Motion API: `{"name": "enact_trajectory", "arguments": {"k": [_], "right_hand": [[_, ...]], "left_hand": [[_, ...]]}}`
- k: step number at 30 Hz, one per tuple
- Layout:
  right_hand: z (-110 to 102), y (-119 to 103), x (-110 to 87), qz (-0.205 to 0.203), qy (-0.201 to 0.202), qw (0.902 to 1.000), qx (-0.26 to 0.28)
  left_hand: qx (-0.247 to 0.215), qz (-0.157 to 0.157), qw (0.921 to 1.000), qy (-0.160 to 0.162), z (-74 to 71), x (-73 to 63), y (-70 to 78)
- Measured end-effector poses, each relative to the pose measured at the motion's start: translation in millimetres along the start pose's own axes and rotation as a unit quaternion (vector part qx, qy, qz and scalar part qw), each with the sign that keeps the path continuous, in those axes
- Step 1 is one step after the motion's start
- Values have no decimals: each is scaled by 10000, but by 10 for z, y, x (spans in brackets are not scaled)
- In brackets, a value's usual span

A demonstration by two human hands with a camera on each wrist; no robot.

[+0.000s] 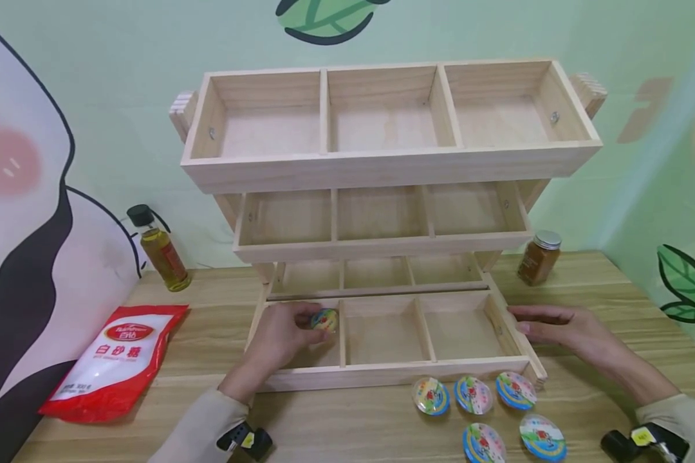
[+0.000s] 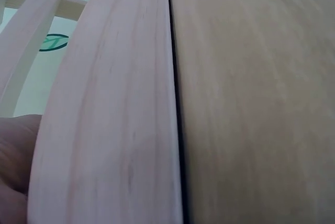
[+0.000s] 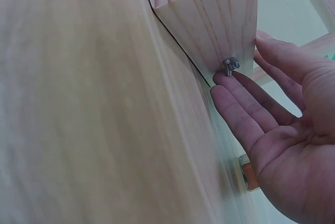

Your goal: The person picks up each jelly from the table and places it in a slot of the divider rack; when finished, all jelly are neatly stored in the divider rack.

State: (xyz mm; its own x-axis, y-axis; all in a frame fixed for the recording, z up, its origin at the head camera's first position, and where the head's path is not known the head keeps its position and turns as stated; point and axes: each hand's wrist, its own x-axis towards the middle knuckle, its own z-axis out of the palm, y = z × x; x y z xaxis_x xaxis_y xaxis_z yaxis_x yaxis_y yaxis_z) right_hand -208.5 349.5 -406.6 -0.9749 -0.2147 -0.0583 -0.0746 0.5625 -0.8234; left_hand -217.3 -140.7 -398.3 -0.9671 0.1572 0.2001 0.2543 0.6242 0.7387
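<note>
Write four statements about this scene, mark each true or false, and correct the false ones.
1. The left hand holds a small, round, multicoloured tub. True.
2. Exactly three round, blue-rimmed tubs lie on the light-brown wooden table. False: five lie on it.
3. The red-and-white plastic bag lies left of the pale wooden tiered rack. True.
4. The right hand grips the brown, silver-lidded jar. False: it is at the rack's right side.

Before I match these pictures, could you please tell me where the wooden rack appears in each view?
Head: the wooden rack fills the middle, its tiers stepping upward.
Left wrist: its pale panel runs top to bottom, left of centre.
Right wrist: one end shows at upper right of centre, bearing a metal wing nut.
Shared landmark: the wood-grain tabletop.
</note>
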Motion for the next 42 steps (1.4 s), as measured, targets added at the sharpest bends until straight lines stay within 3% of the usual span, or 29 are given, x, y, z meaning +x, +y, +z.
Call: {"name": "enact_trajectory", "arguments": {"k": [8, 17, 24, 29, 35, 42], "right_hand": [[12, 17, 19, -46, 10, 10000, -28], [-1, 18, 11, -130, -16, 9998, 146], [4, 27, 8, -266, 4, 9992, 292], [5, 31, 7, -249, -6, 9994, 236], [5, 21, 6, -183, -19, 9996, 196], [6, 14, 4, -209, -21, 9995, 219]], "left_hand": [[93, 84, 9999, 110, -96, -36, 4], [-313, 349, 9987, 178, -174, -93, 103], [-729, 843, 9937, 101, -84, -164, 271], [-691, 1265, 9894, 148, -9, -228, 418], [-894, 1823, 9792, 52, 72, -291, 557], [-1189, 1913, 9740, -249, 174, -377, 693]]}}
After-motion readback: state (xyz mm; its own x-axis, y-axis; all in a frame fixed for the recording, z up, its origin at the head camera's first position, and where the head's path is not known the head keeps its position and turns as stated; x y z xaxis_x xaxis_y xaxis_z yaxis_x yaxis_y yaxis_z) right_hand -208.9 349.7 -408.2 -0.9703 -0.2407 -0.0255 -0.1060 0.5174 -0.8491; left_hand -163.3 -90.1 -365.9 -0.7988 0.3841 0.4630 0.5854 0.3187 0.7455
